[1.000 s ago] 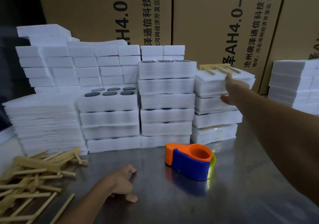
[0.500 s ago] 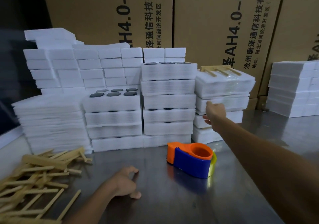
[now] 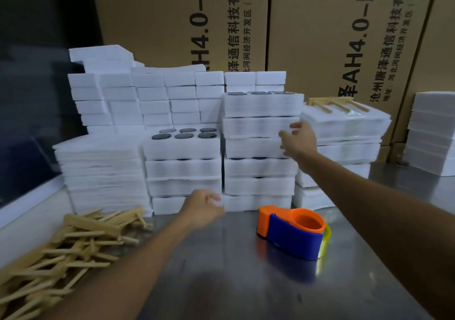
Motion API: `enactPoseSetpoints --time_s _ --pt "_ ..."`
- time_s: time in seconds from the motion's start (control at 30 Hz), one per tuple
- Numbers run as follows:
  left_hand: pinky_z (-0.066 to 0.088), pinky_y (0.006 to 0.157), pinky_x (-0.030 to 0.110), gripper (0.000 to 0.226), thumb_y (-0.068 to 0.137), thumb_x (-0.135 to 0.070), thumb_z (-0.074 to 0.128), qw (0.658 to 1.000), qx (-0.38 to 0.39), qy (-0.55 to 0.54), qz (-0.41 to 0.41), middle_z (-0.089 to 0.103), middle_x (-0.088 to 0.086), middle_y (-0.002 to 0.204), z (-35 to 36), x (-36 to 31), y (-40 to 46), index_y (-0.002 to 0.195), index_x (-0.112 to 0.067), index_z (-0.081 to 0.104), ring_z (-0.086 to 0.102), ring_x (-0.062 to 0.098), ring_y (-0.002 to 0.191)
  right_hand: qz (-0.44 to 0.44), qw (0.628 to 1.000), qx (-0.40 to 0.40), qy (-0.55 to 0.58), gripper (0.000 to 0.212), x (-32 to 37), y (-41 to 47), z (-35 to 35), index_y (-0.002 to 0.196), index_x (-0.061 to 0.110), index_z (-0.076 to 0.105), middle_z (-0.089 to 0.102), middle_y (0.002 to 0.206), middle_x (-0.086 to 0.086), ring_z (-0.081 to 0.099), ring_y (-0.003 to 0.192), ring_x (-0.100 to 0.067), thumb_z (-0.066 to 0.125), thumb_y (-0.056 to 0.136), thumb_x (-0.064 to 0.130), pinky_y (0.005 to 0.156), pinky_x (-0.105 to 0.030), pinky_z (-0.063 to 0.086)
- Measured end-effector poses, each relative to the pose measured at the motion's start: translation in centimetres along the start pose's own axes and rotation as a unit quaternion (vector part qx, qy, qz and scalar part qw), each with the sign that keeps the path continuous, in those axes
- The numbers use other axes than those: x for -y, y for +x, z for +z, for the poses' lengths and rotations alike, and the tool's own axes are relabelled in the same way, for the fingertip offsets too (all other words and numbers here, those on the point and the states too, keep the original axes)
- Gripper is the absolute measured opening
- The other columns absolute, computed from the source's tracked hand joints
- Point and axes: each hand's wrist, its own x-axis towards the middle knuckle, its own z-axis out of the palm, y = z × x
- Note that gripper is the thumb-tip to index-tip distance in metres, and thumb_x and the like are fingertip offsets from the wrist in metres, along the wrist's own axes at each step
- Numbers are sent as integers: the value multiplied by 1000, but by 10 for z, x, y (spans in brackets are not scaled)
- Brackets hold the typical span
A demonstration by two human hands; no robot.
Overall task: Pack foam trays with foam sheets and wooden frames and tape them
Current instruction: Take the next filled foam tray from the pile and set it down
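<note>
Steel tabletop [image 3: 221, 282] backed by printed cartons [image 3: 332, 36]. Foam trays [image 3: 261, 127] are stacked tall at the far centre, a taped pack topped by a wooden frame [image 3: 337, 104] to their right, loose frames [image 3: 61, 245] heaped near left. Right hand [image 3: 299, 141] is spread wide beside the tall stack; left hand [image 3: 203, 207] is loosely open, holding nothing. Risk judged: a sideways pull topples the stack. Open room lies near centre, around the tape dispenser [image 3: 293, 233].

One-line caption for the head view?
Both hands, left hand and right hand, reach toward stacked foam trays; tape dispenser beside them.
</note>
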Motion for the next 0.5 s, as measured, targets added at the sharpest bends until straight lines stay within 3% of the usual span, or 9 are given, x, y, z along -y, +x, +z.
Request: enactPoseSetpoints --time_s 0.13,0.23,0.27,0.33,0.4,0.5 --pt "48 68 26 37 81 -24 75 992 -88 -52 76 63 -5 93 -22 -77 43 114 -24 57 62 17 84 -57 997 -54 -5 38 20 23 -10 122 20 45 48 131 -8 64 105 -30 61 87 22 89 -52 57" --pt "53 87 38 65 79 -26 72 983 -141 -57 106 52 2 120 -35 -119 70 136 -27 40 56 25 107 -88 991 -103 -15 48 29 36 -9 127 16 41 44 133 -5 65 102 -33 59 84 28 85 -53 57" --pt "54 88 40 75 79 -26 72 982 -144 -61 105 46 3 128 -39 -128 76 142 -31 32 55 26 109 -87 991 -103 -13 55 31 41 -8 133 16 38 42 136 -6 65 102 -33 60 85 28 83 -51 59" --pt "56 72 34 89 81 -26 71 986 -115 -76 97 41 4 131 -46 -141 85 149 -42 17 56 27 107 -62 996 -57 25 70 32 50 -6 149 20 26 41 143 -7 68 98 -30 61 88 28 70 -41 61" --pt "53 57 27 96 83 -27 72 991 -73 -79 79 46 3 126 -50 -151 92 151 -45 7 62 25 101 -26 997 -8 71 77 33 57 -7 156 24 16 46 138 -7 72 84 -25 61 93 29 57 -32 58" --pt "55 57 27 97 84 -26 72 992 -54 -95 55 46 0 116 -50 -158 100 153 -44 5 67 21 86 12 995 41 92 76 38 65 -6 157 22 16 43 125 -5 74 76 -25 59 97 37 57 -30 60"
